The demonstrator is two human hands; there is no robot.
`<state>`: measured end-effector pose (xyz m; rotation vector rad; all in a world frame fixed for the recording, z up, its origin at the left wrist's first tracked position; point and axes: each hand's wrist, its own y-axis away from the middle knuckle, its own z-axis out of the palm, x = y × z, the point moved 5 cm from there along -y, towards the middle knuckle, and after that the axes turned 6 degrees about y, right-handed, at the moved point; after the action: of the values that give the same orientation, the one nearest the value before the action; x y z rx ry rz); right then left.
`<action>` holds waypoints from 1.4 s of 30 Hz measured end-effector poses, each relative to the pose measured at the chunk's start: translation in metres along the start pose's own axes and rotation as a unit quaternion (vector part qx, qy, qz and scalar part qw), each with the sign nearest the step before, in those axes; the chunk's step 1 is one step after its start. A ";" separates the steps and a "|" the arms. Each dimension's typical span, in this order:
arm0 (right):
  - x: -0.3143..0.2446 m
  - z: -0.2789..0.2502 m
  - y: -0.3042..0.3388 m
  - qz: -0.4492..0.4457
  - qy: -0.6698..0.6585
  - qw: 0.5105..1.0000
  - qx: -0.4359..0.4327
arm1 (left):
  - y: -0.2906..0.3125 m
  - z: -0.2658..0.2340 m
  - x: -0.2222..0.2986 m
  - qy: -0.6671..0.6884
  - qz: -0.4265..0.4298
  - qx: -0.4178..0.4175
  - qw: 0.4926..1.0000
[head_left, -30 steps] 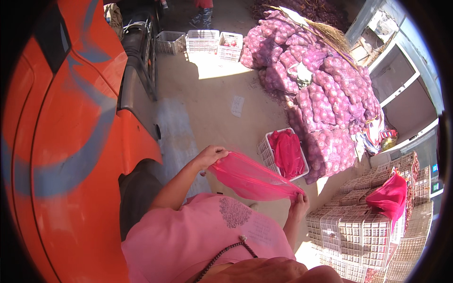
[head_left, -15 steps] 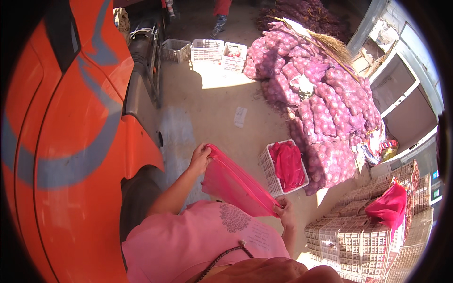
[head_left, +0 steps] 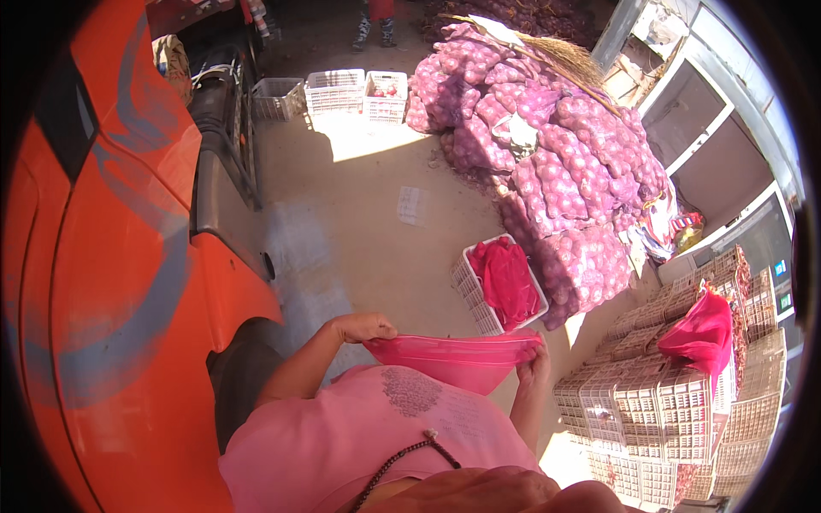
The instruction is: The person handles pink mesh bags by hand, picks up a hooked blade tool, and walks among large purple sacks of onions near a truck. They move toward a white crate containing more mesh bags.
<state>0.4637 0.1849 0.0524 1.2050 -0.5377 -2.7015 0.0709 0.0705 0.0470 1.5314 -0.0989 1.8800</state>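
Observation:
A pink mesh bag (head_left: 453, 355) is stretched level in front of my chest, its top edge pulled taut from side to side. My left hand (head_left: 366, 327) is closed on one corner of that edge. At the opposite corner my right hand (head_left: 534, 359) grips the bag too. Just beyond my right hand stands a white plastic crate (head_left: 481, 306) on the floor, with more folded pink mesh bags (head_left: 506, 280) heaped in it.
Filled onion sacks (head_left: 590, 184) are piled ahead right, a straw broom (head_left: 564, 60) on top. Stacked crates (head_left: 650, 402) stand at near right under a pink bag (head_left: 703, 333). An orange vehicle (head_left: 128, 342) fills the left. Several white crates (head_left: 335, 90) and a person's legs (head_left: 375, 31) are far ahead.
The bag has turned from slanting down to the right to nearly level. My left hand has lowered and my right hand has risen a little. The far person has shifted left in view.

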 end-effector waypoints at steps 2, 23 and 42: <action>0.002 0.003 0.005 0.016 0.050 0.997 -0.049 | 0.007 -0.009 0.000 0.260 0.083 -0.029 0.962; -0.083 -0.056 0.094 -0.097 -0.125 0.987 -0.007 | -0.141 0.038 0.064 -0.123 -0.165 -0.122 0.971; -0.051 -0.051 0.074 -0.072 0.569 0.819 0.013 | -0.212 -0.073 0.058 -0.024 0.165 0.223 0.961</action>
<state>0.5336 0.1162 0.0839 2.5349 -0.2689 -1.5186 0.1237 0.2909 0.0003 1.9608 0.0577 2.2345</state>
